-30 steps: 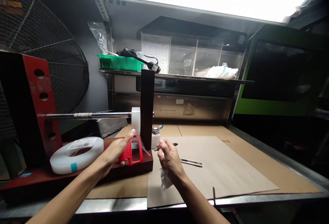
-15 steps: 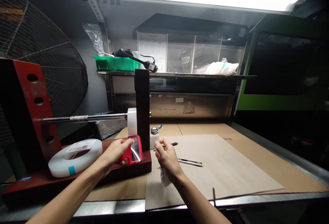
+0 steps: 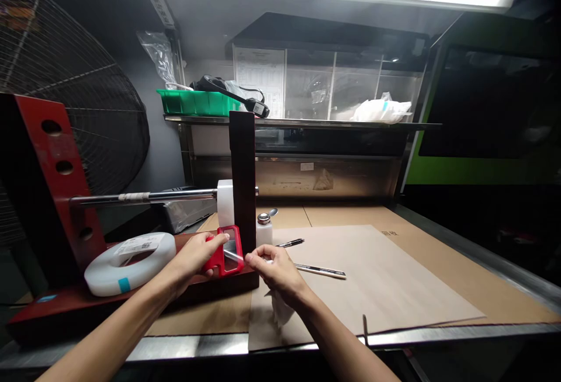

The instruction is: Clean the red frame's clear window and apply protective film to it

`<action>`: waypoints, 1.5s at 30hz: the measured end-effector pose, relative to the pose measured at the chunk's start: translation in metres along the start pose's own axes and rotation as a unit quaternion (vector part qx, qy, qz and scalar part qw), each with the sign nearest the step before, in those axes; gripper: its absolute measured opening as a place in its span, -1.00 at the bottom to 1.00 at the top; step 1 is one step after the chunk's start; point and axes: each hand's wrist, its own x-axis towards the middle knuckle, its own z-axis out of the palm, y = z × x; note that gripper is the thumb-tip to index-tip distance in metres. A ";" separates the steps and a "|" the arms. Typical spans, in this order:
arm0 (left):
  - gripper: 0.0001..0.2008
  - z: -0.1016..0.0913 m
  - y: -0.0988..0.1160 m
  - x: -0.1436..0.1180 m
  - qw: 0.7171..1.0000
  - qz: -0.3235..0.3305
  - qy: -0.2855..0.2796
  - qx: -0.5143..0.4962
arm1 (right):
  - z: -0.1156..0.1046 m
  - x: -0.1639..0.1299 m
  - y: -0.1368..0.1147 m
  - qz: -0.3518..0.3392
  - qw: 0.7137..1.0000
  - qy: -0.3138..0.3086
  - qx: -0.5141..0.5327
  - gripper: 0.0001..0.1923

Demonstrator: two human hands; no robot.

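My left hand (image 3: 197, 259) grips a red handheld frame (image 3: 239, 240), which looks like a tape dispenser, thumb over its opening. A shiny clear strip (image 3: 233, 256) crosses that opening to its right edge. My right hand (image 3: 276, 271) is closed in a pinch, with thumb and forefinger at the strip's end. From beneath its lower fingers hangs a crumpled white tissue (image 3: 280, 310). Behind the frame, a white roll (image 3: 225, 204) sits on the metal rod (image 3: 175, 196) of a dark red stand (image 3: 244, 166).
A large clear tape roll (image 3: 131, 271) lies on the stand's base. Beyond my right hand are a pump bottle (image 3: 264, 230), a black pen (image 3: 291, 243) and a slim cutter (image 3: 324, 271) on brown paper (image 3: 385, 288). Above, a shelf (image 3: 328, 124) carries a green bin (image 3: 197, 103).
My right hand has moved left, up to the right edge of the red frame, its fingertips now meeting the clear strip. My left hand still holds the frame in nearly the same place.
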 end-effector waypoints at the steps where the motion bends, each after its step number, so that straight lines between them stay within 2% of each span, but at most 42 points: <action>1: -0.54 0.000 0.000 -0.001 1.000 0.000 0.002 0.001 | 0.000 0.000 -0.001 0.002 1.000 -0.003 -0.005 -0.68; 14: -0.55 -0.001 -0.007 0.009 1.000 0.021 0.006 0.015 | 0.007 -0.002 -0.008 0.067 0.993 -0.041 0.083 -0.75; 23: -0.56 -0.002 -0.008 0.008 0.999 0.033 0.002 0.026 | 0.008 0.002 -0.004 0.069 0.989 -0.058 0.116 -0.60; 31: -0.56 -0.002 -0.011 0.008 0.998 0.043 0.006 0.045 | 0.007 0.008 -0.002 0.078 0.985 -0.045 0.145 -0.48; 38: -0.57 -0.001 -0.015 0.004 0.996 0.047 -0.016 0.068 | 0.007 0.004 -0.003 0.076 0.986 -0.071 0.130 -0.52; 45: -0.58 -0.002 -0.015 0.005 0.997 0.038 -0.014 0.069 | 0.010 0.000 -0.007 0.065 0.994 -0.042 0.072 -0.70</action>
